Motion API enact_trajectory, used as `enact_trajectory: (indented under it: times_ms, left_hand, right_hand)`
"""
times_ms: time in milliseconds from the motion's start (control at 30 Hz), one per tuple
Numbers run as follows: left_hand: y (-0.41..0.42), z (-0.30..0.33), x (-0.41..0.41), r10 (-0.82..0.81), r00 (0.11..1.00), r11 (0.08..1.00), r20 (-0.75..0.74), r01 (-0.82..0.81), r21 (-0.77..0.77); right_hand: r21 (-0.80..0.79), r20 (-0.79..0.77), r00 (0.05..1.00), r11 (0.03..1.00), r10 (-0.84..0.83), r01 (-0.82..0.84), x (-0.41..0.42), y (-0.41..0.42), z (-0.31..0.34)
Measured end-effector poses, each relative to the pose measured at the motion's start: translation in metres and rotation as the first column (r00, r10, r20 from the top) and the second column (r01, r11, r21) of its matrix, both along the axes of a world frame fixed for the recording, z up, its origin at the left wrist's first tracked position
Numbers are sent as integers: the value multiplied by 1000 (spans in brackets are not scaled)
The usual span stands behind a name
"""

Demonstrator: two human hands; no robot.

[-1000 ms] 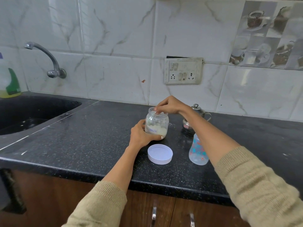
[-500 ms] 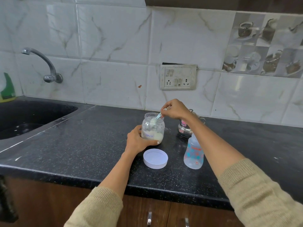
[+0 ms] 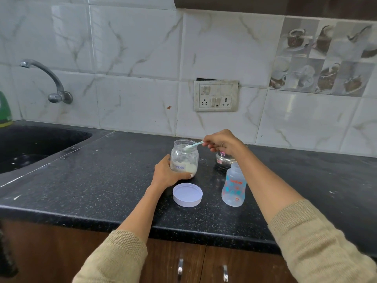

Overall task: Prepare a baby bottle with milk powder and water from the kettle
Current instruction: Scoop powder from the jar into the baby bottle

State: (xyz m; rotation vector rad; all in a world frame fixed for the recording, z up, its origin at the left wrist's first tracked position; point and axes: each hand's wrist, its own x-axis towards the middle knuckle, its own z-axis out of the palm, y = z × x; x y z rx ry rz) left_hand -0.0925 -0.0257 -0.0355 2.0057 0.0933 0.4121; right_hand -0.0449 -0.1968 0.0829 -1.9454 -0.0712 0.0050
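A clear glass jar of milk powder (image 3: 184,158) stands open on the black countertop (image 3: 98,180). My left hand (image 3: 166,173) grips its lower side. My right hand (image 3: 223,141) holds a small light-blue scoop (image 3: 192,145) by the handle, its bowl with white powder at the jar's mouth. The jar's white lid (image 3: 187,194) lies flat in front of the jar. An empty clear baby bottle (image 3: 234,185) with blue and red prints stands uncapped to the right, under my right forearm. A small steel kettle (image 3: 223,159) sits behind the bottle, mostly hidden by my right hand.
A black sink (image 3: 30,148) with a steel tap (image 3: 49,82) is at the left, a green bottle (image 3: 4,111) at its far edge. A wall socket panel (image 3: 216,96) sits above the counter. Wooden cabinet doors (image 3: 200,264) are below the counter edge.
My right hand has lifted from the jar's mouth and drawn the scoop up and to the right, so the powder-filled bowl now shows at the rim. The head view has tilted up.
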Motion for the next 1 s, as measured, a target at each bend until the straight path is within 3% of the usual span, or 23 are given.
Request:
enact_trajectory:
  times_ms: [67, 200, 333, 467, 667, 1000]
  left_hand:
    - [-5, 6, -5, 42, 999, 999, -26, -42, 5]
    - [-34, 21, -27, 118, 975, 991, 188, -106, -77]
    - [-76, 29, -50, 14, 936, 997, 350, 13, -75]
    - [-113, 21, -62, -155, 974, 988, 165, 151, 34]
    - [-135, 17, -67, -164, 986, 986, -28, 165, 25]
    - [-148, 3, -74, -129, 989, 992, 70, 129, 5]
  right_hand:
    - [65, -21, 1000, 998, -11, 12, -4, -5, 2]
    - [192, -27, 999, 981, -17, 22, -15, -23, 12]
    - [282, -26, 998, 957, -60, 65, -33, -47, 24]
    - [317, -32, 995, 943, -99, 104, -57, -73, 25]
    - [325, -67, 984, 929, -165, 178, -85, -111, 10]
    - [257, -66, 974, 939, -218, 228, -106, -133, -12]
